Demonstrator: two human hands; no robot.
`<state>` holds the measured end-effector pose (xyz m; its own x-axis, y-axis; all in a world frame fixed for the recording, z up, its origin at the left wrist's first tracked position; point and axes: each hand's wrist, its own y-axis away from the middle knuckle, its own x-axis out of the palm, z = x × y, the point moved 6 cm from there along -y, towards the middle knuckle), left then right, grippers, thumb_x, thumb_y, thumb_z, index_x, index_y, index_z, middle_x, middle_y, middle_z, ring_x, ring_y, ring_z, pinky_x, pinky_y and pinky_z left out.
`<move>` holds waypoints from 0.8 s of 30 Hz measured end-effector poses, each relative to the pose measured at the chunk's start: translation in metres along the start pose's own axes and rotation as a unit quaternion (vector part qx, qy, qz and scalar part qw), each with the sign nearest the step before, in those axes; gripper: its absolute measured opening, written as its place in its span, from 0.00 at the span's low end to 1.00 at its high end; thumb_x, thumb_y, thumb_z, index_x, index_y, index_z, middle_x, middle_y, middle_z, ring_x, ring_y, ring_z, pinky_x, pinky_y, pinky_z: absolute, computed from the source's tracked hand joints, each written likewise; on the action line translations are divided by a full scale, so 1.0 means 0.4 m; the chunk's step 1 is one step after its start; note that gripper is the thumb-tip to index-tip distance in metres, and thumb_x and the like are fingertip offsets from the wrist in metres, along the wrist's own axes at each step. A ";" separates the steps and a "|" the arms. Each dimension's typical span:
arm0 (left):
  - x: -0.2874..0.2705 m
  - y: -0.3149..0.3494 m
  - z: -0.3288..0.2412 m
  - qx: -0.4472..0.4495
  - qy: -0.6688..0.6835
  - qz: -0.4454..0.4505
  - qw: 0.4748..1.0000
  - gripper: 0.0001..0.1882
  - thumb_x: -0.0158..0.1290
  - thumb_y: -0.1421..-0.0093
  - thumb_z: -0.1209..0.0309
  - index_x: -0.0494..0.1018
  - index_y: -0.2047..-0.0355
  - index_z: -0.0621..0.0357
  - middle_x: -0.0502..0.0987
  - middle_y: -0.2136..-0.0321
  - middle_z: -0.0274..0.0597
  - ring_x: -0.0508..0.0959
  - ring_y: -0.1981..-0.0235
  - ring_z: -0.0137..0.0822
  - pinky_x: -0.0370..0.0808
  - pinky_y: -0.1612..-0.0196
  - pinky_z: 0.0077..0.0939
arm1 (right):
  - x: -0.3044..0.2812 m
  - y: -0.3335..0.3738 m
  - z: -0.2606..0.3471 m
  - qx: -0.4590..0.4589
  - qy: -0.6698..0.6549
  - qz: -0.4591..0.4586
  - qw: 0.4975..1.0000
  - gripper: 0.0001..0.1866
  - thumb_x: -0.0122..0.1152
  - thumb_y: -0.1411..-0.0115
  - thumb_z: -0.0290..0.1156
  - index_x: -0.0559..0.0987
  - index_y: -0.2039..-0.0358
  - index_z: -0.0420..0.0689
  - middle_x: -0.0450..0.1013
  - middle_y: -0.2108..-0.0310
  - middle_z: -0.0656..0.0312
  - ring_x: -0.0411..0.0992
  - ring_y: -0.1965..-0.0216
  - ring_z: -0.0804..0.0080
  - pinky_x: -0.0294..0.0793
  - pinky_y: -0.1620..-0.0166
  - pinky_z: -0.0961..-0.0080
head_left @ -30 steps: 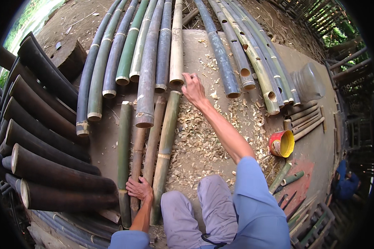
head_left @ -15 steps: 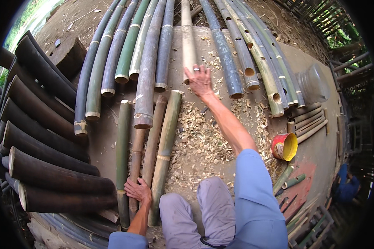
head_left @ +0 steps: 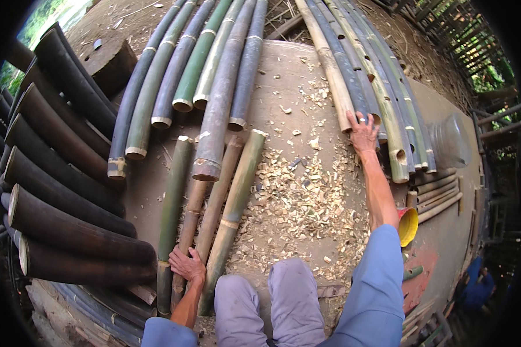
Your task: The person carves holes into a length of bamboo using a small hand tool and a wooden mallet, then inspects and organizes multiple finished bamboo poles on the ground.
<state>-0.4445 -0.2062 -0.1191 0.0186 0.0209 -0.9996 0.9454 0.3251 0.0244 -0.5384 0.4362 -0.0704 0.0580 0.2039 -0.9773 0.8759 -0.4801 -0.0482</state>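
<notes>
My right hand (head_left: 363,135) reaches to the right-hand row and grips the near end of a pale bamboo pole (head_left: 332,87). Its fingers also overlap the dark bamboo pole (head_left: 347,78) beside it. Low on the left, my left hand (head_left: 188,268) rests with fingers apart across a thin brown bamboo pole (head_left: 193,215). Flanking that one are a green bamboo pole (head_left: 175,185), another brown pole (head_left: 221,191) and a thicker green-tan pole (head_left: 237,194). A grey pole (head_left: 214,127) lies with its open end over the brown ones.
Pale wood chips (head_left: 298,202) cover the ground between my arms. Several dark thick tubes (head_left: 81,228) are stacked at left. A yellow-lined bucket (head_left: 408,226) stands beyond my right forearm, near thin sticks (head_left: 440,199). A clear rounded container (head_left: 448,139) sits at right.
My right hand has moved right, and the pale pole has shifted with it from the middle to beside the right-hand row. The left hand stays on the brown pole.
</notes>
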 end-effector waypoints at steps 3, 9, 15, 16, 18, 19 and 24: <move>-0.009 -0.007 0.001 -0.001 0.000 0.005 1.000 0.22 0.50 0.44 0.59 0.65 0.52 0.55 0.67 0.59 0.47 0.67 0.53 0.48 0.63 0.54 0.45 | 0.013 -0.008 0.002 0.015 -0.001 -0.001 1.000 0.33 0.49 0.44 0.24 0.63 0.40 0.70 0.60 0.39 0.64 0.51 0.36 0.49 0.51 0.42 0.29; 0.018 -0.007 0.010 -0.010 -0.009 0.005 1.000 0.23 0.50 0.45 0.58 0.65 0.52 0.56 0.67 0.59 0.46 0.67 0.53 0.48 0.62 0.55 0.44 | -0.005 0.010 0.008 0.011 -0.007 0.016 1.000 0.37 0.54 0.46 0.28 0.58 0.37 0.71 0.58 0.39 0.58 0.51 0.37 0.45 0.52 0.42 0.31; 0.021 0.006 -0.012 -0.001 -0.049 0.008 0.999 0.22 0.49 0.41 0.57 0.65 0.51 0.54 0.67 0.59 0.45 0.68 0.53 0.46 0.66 0.57 0.45 | -0.067 0.174 -0.057 -0.041 -0.060 -0.124 0.990 0.36 0.65 0.50 0.36 0.64 0.40 0.58 0.64 0.48 0.53 0.60 0.44 0.51 0.58 0.45 0.43; 0.021 0.004 -0.010 -0.001 -0.052 0.005 0.999 0.22 0.49 0.41 0.56 0.65 0.50 0.54 0.67 0.59 0.44 0.68 0.53 0.46 0.66 0.57 0.45 | -0.090 0.208 -0.053 -0.046 -0.088 -0.142 0.985 0.33 0.64 0.50 0.34 0.66 0.41 0.56 0.64 0.50 0.53 0.60 0.44 0.53 0.58 0.44 0.46; 0.030 0.003 0.007 0.000 -0.057 -0.001 0.998 0.22 0.50 0.41 0.56 0.65 0.50 0.54 0.67 0.59 0.44 0.68 0.54 0.45 0.66 0.57 0.45 | -0.122 0.289 -0.082 -0.049 -0.101 -0.163 0.980 0.33 0.64 0.51 0.31 0.67 0.43 0.54 0.64 0.51 0.54 0.60 0.45 0.54 0.58 0.43 0.49; 0.034 0.003 0.011 -0.002 -0.060 -0.003 0.998 0.22 0.49 0.41 0.56 0.65 0.50 0.53 0.68 0.59 0.44 0.68 0.53 0.45 0.66 0.57 0.45 | -0.143 0.331 -0.104 -0.049 -0.102 -0.176 0.978 0.33 0.64 0.53 0.29 0.68 0.44 0.53 0.64 0.52 0.55 0.61 0.46 0.54 0.59 0.43 0.52; 0.039 -0.001 0.027 -0.001 -0.042 -0.005 0.999 0.23 0.47 0.41 0.57 0.64 0.50 0.56 0.67 0.58 0.46 0.67 0.52 0.47 0.64 0.55 0.46 | -0.210 0.527 -0.318 0.071 -0.083 -0.185 0.977 0.28 0.63 0.51 0.27 0.71 0.47 0.50 0.66 0.54 0.56 0.63 0.49 0.57 0.60 0.44 0.56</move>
<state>-0.4410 -0.2161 -0.1347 0.0365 -0.0616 -0.9974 0.9451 0.3266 0.0144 -0.2976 0.4263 0.0278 -0.3390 0.2504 -0.9068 0.7460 -0.5158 -0.4213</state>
